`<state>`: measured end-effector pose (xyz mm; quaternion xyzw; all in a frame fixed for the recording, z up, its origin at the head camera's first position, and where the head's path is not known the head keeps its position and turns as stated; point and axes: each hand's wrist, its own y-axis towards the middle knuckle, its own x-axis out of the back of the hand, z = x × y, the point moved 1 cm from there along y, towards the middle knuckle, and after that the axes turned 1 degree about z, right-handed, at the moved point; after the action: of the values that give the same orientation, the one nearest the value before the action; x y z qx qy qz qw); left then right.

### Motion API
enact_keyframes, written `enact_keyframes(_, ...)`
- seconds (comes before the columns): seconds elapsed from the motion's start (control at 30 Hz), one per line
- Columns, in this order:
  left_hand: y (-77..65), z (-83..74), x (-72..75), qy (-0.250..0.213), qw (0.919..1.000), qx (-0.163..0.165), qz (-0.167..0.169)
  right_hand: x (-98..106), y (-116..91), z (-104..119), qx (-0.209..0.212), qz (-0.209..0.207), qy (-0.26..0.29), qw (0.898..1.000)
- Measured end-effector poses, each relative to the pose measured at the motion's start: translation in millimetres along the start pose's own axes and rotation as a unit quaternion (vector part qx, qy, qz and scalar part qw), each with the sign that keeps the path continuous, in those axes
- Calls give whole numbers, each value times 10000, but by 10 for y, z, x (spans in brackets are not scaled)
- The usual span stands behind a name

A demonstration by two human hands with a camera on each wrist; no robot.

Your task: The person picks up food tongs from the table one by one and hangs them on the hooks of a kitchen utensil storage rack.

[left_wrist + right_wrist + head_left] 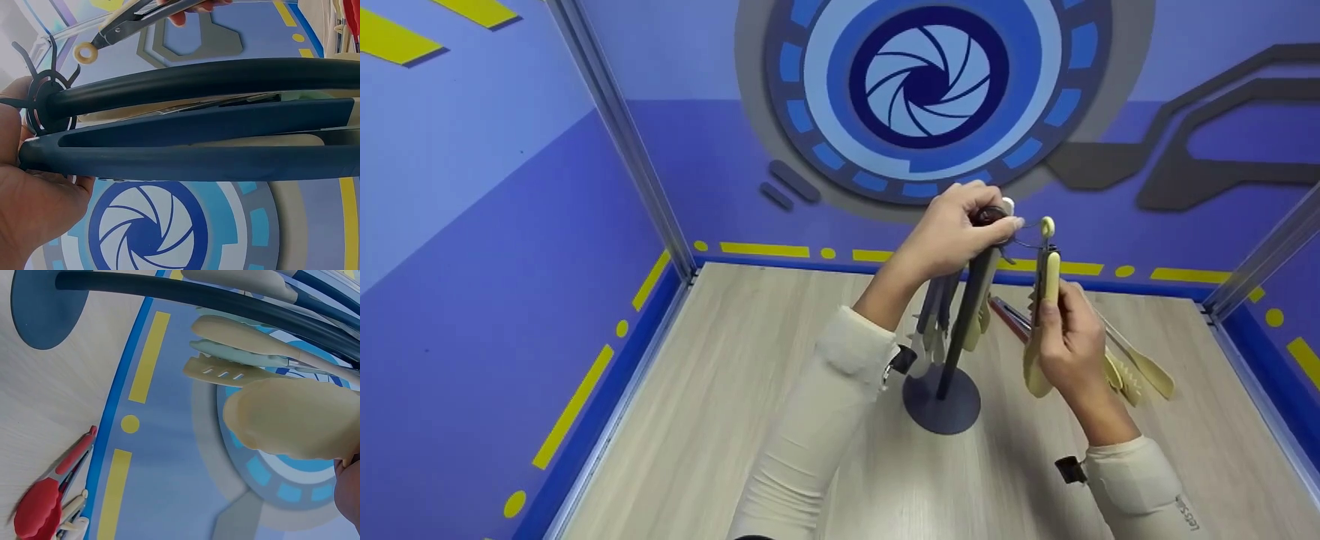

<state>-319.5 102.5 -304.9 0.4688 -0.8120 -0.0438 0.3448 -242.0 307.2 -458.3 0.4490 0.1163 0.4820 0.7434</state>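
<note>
A dark utensil stand [969, 322] rises from its round base, with hooks round its top. My left hand [949, 232] grips that top, fingers curled over it and thumb pointing right. In my right hand [1072, 341] is a pair of pale yellow tongs [1053, 281], held upright by the handles with the broad head [292, 419] downward. Its pull ring [86, 53] is up beside the hooks, just right of the left thumb. Dark blue tongs [185, 160] hang below the left hand, along the pole. Other tongs and utensils hang behind them, partly hidden.
On the wood-look table [735, 420] right of the stand lie red tongs [39, 509], more pale yellow tongs [1123, 379] and a long-handled pale utensil [1153, 375], partly behind the right hand. Blue printed panels [690, 165] enclose the back and sides.
</note>
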Motion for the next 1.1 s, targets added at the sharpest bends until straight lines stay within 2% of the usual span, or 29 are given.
enact_keyframes(0.63,1,-3,-2,70,9999,-70,48,1,70,40,9,164,-93,9998)
enact_keyframes(0.93,-8,3,-14,37,9997,-227,-94,-12,52,36,-25,224,-203,9995)
enact_keyframes(1.1,-2,9,-12,74,9998,-142,-77,-44,39,22,-76,131,-154,9998)
